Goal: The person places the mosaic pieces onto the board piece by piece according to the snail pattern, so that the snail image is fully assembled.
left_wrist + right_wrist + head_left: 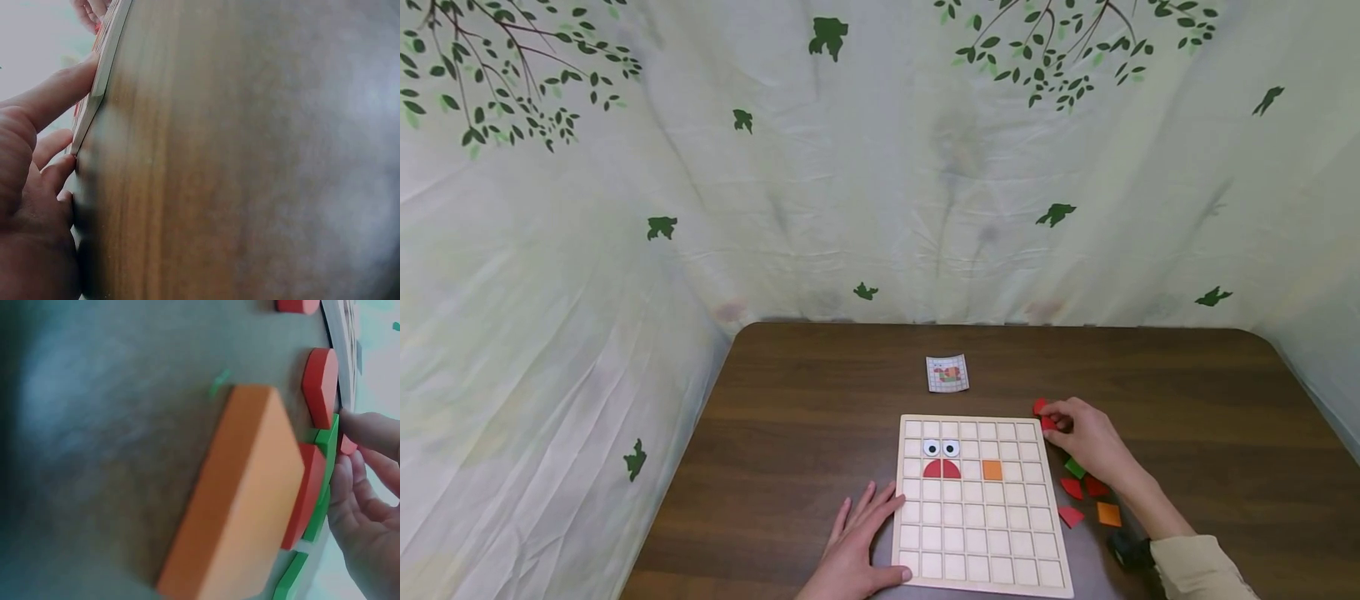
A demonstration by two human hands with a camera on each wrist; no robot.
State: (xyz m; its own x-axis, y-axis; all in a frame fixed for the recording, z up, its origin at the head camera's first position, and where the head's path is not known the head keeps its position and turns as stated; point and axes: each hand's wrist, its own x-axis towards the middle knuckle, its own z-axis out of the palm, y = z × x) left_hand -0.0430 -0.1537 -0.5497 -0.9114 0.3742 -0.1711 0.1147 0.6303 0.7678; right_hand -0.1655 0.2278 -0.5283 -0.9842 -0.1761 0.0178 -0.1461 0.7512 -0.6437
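Left hand (857,550) lies flat, fingers spread against the wooden grid board (981,508), right hand (1086,437) pinching a smooth red piece (1042,414).

small red piece (1047,422), pinched beside board corner (1036,421)

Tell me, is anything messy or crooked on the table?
Nothing much. The board lies straight, with its eyes, red mouth and orange square sitting neatly in cells. Loose pieces lie scattered beside the right hand.
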